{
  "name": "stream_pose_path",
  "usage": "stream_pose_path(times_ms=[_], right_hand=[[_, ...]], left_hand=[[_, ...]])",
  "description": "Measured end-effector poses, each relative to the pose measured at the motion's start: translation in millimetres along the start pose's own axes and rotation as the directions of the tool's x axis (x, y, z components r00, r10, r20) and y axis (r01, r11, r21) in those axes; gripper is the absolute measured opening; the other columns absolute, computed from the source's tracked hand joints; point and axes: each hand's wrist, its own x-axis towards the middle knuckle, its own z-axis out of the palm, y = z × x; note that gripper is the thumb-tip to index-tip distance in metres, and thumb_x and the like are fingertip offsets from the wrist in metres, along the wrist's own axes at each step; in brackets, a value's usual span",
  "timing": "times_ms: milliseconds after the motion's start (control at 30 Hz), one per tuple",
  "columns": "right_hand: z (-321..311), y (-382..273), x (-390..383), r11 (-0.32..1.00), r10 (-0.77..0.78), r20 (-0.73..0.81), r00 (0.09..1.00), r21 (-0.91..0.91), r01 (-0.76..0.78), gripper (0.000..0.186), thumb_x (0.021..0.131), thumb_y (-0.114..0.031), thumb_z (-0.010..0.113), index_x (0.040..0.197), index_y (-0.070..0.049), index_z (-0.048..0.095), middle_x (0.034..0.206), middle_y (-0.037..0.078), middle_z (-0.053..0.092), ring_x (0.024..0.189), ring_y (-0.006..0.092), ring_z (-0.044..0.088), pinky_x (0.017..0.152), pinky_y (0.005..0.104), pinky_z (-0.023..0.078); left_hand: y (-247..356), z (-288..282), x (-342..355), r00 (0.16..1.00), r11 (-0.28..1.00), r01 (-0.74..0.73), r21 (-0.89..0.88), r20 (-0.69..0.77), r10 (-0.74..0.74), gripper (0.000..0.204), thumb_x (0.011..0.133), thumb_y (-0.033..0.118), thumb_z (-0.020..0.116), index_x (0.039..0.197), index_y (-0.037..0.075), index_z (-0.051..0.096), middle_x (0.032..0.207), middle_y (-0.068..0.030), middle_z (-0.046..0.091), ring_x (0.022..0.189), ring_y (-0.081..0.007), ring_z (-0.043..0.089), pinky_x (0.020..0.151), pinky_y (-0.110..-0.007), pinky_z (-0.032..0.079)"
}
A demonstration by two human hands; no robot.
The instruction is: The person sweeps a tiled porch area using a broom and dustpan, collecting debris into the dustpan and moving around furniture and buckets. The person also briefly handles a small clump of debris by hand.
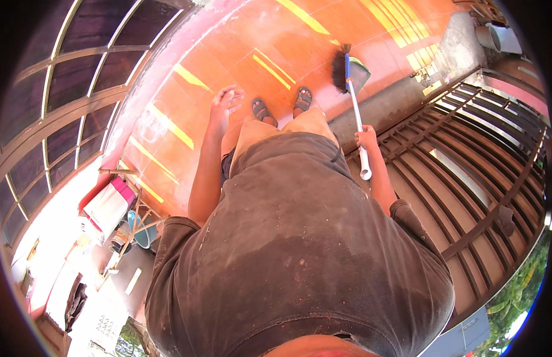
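My right hand (pixel 366 137) is closed around the pale handle of a broom (pixel 355 104). Its white grip end points back toward me, below the hand. The broom's blue head and dark bristles reach out in front, to the right of my sandalled feet. Just behind the head shows a grey, green-rimmed piece (pixel 360 72), partly covered; its kind is unclear. My left hand (pixel 226 101) is raised in front of me on the left, fingers curled. A small pale spot shows at its fingertips, too small to name.
Orange floor tiles (pixel 219 50) with bright sun stripes stretch ahead. A dark barred metal gate (pixel 466 166) stands along the right, past a low grey ledge (pixel 395 98). Gridded windows (pixel 73 77) line the left. A rack with a blue-green basin (pixel 146 232) is at lower left.
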Motion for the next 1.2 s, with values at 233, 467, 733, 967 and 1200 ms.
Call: stream_pose_path(times_ms=[233,467,733,967,1200], right_hand=[[-10,2,77,0.904,-0.265,-0.197,0.944,-0.390,0.173,0.045,0.076,-0.008,0.061,0.119,-0.001,0.049,0.093,0.023,0.065,0.084,0.0335,0.066,0.077,0.0411,0.052],[-24,2,-10,0.991,-0.124,-0.131,0.984,0.023,0.128,0.046,0.080,0.001,0.059,0.121,-0.008,0.041,0.062,0.003,0.051,0.046,0.0109,0.048,0.039,0.0285,0.039],[-10,21,-6,0.798,0.084,0.017,0.996,0.598,-0.078,0.014,0.084,0.002,0.053,0.095,-0.003,0.047,0.058,0.003,0.044,0.041,0.0119,0.043,0.035,0.0283,0.033],[113,-32,38,0.932,-0.017,0.176,0.984,0.360,-0.048,0.007,0.085,0.000,0.051,0.079,-0.003,0.048,0.056,0.000,0.044,0.041,0.0114,0.045,0.037,0.0295,0.037],[169,-83,79,0.764,0.126,0.828,0.546,0.270,-0.586,0.009,0.088,-0.005,0.052,0.091,-0.010,0.046,0.056,-0.002,0.039,0.042,0.0086,0.039,0.038,0.0276,0.031]], left_hand=[[-12,4,-6,0.998,0.995,0.039,-0.090,-0.040,-0.043,0.033,0.098,0.027,0.050,0.125,0.007,0.052,0.118,-0.0129,0.061,0.112,-0.0243,0.057,0.094,-0.041,0.045],[-8,3,-14,0.996,0.998,0.043,-0.039,-0.071,-0.046,0.033,0.098,0.027,0.050,0.124,0.007,0.052,0.117,-0.0114,0.062,0.112,-0.0232,0.057,0.094,-0.039,0.044],[4,6,-13,0.992,1.000,0.015,-0.007,-0.125,-0.016,0.033,0.098,0.028,0.048,0.124,0.008,0.053,0.115,-0.0097,0.063,0.113,-0.0236,0.057,0.094,-0.039,0.044],[29,9,-10,0.995,0.991,0.025,0.134,-0.102,-0.011,0.033,0.097,0.028,0.050,0.123,0.007,0.054,0.113,-0.0094,0.064,0.112,-0.0239,0.058,0.093,-0.040,0.043],[36,-7,-4,0.977,0.995,-0.065,0.078,-0.196,0.079,0.033,0.096,0.028,0.050,0.122,0.007,0.054,0.114,-0.0098,0.063,0.112,-0.0239,0.058,0.095,-0.040,0.043]])
